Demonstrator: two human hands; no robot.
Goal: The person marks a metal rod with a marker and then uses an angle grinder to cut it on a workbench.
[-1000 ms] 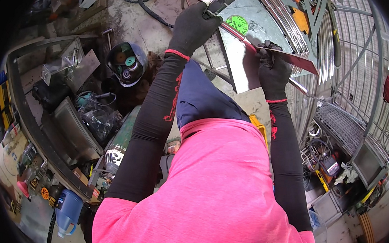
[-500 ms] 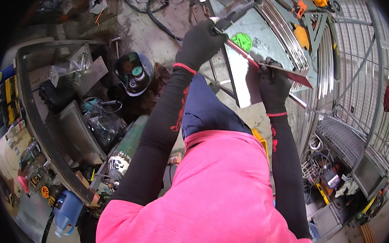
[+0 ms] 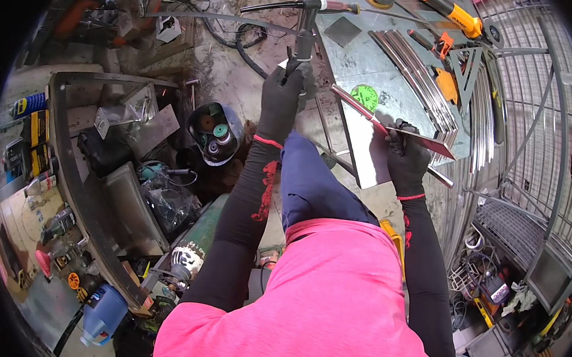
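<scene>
My left hand (image 3: 284,93), in a black glove, is closed round the handle of a TIG welding torch (image 3: 304,37). The torch stands upright above the hand, its long black back cap pointing left and its reddish nozzle right. My right hand (image 3: 406,162), also gloved, is closed at the edge of a thin reflective metal plate (image 3: 431,143). A shiny metal tube (image 3: 357,107) runs slantwise past that hand, which hides its middle. Below the tube lies a bright polished sheet (image 3: 361,147). A green disc (image 3: 364,98) rests beside it on the metal worktable (image 3: 337,56).
Several metal strips (image 3: 416,78) lie on the table, with a yellow angle grinder (image 3: 453,14) behind. To my left are a bucket (image 3: 213,133) of discs, an open-topped metal frame (image 3: 67,183) and a green gas cylinder (image 3: 195,245). Wire racking (image 3: 555,118) stands right.
My left hand has swung the torch from slanting up right to upright, farther from the tube. The right hand keeps its hold. The whole view has shifted, so the table appears lower.
</scene>
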